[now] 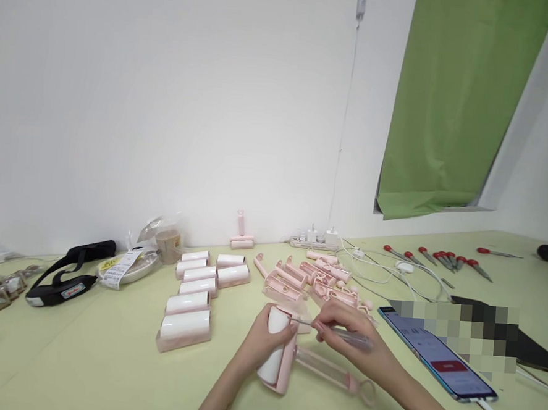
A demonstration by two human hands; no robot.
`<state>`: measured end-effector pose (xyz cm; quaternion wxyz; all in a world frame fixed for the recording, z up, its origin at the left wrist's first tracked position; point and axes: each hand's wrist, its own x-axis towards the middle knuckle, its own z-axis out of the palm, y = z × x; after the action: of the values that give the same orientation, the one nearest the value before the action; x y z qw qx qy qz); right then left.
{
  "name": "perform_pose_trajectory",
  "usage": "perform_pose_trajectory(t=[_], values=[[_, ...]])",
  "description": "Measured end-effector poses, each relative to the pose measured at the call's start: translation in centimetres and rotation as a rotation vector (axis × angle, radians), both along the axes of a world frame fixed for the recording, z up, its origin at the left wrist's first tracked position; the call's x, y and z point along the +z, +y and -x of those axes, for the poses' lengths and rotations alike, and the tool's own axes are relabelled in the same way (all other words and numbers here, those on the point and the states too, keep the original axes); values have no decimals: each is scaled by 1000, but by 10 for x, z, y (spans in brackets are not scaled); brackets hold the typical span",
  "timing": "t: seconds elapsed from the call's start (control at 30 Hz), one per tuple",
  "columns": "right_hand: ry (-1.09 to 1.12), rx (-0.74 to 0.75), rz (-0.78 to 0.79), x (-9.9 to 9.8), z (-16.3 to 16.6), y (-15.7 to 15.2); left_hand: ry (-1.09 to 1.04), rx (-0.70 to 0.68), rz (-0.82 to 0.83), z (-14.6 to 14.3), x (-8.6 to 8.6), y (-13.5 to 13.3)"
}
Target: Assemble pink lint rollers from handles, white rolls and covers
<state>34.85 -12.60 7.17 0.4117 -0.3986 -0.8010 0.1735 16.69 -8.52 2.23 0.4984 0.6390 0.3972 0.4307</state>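
Note:
My left hand (259,337) grips a pink lint roller (283,372) around its white paper roll, with the thumb across the front. The roller's see-through pink handle (326,368) lies out to the right and ends in a ring. A screwdriver (356,339) with a clear handle is pinched in my right hand (347,327). Its thin metal shaft points left, and the tip is at the upper end of the roller beside my left thumb. Whether the tip touches a screw is too small to tell.
White-rolled lint rollers (185,323) stand in rows to the left. Pink roller parts (292,274) are heaped behind my hands. A phone (438,357) with a cable lies right, near several red-handled tools (444,259). A power strip (313,241), black strap (67,279) and bagged cup (169,245) sit farther back.

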Motion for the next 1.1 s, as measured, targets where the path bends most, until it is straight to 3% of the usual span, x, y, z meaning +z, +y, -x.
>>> perform_pose_trajectory(t=[0.43, 0.57, 0.67, 0.73, 0.9, 1.0, 1.1], values=[[-12, 59, -41, -5, -3, 0, 47, -38, -39, 1, 5, -4], [-11, 81, 73, -7, 3, -3, 55, -51, -19, 0, 5, -4], [-32, 65, 182, -19, 8, -7, 97, -43, -12, 0, 3, -2], [-53, 46, 166, -32, 10, -6, 107, -25, -48, -1, 1, -2], [-125, 68, -214, -65, 5, 2, 69, 24, -94, -10, -4, -6], [-281, 39, -510, -69, 2, 5, -20, 93, -27, -20, -6, -7], [-406, -59, -680, -69, -3, 6, -95, 156, 27, -35, -10, -1]])
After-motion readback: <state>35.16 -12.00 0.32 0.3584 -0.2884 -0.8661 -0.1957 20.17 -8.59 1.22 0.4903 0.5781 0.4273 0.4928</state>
